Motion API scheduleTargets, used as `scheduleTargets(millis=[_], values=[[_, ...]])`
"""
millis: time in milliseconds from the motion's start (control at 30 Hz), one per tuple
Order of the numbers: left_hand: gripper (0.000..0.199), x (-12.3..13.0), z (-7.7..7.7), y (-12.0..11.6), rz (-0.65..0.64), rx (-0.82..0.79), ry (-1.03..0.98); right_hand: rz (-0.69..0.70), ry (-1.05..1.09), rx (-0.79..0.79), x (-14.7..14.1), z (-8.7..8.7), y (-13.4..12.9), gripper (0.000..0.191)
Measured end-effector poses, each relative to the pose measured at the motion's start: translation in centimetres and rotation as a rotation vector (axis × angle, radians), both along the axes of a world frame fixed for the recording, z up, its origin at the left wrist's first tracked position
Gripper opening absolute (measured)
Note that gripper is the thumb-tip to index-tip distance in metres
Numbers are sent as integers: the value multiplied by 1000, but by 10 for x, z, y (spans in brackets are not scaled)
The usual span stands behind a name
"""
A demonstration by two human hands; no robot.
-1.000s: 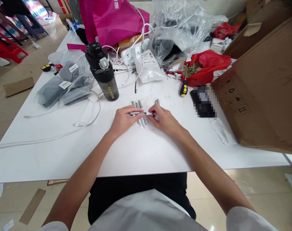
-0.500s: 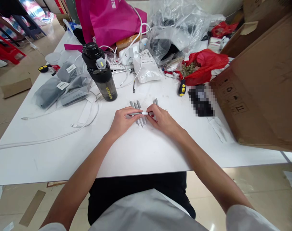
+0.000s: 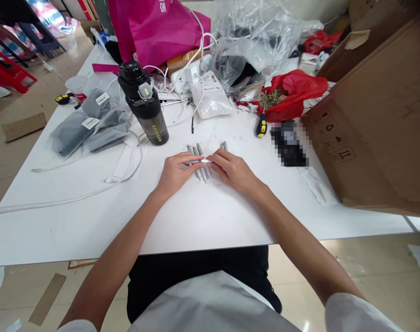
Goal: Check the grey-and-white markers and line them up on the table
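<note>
A grey and white pen [image 3: 193, 162] is held level between my two hands, above the white table. My left hand [image 3: 174, 174] pinches its grey barrel between thumb and fingers. At the pen's white end, my right hand [image 3: 232, 170] has its fingertips closed on it. Several grey pens [image 3: 199, 150] lie side by side on the table under and behind the held one, partly covered by my hands. Just behind my right hand, more grey pens [image 3: 224, 146] show only their upper ends.
A black bottle [image 3: 144, 108] stands at the back left, near bagged dark items [image 3: 71, 131] and white cables [image 3: 134, 173]. A screwdriver [image 3: 261, 125], a red bag [image 3: 296, 92] and a large cardboard box [image 3: 379, 124] are on the right. A pink bag [image 3: 161, 32] stands behind.
My right hand's fingertips have shifted slightly left along the held pen, and its dark right end no longer shows. My left hand has barely moved.
</note>
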State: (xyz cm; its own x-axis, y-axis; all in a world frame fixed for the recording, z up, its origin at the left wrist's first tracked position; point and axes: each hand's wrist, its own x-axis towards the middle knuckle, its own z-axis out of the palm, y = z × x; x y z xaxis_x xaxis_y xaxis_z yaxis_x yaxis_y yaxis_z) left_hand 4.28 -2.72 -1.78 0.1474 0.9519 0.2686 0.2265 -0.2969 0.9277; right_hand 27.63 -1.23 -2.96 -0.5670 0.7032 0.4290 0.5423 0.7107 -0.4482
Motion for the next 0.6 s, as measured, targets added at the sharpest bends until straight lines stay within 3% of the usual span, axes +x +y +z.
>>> scheduleTargets(millis=[400, 600], values=[[33, -2, -7, 4, 2, 55, 35, -28, 63, -99, 0, 6, -2, 25], [32, -2, -9, 5, -3, 64, 31, 12, 31, -55, 2, 8, -1, 28]])
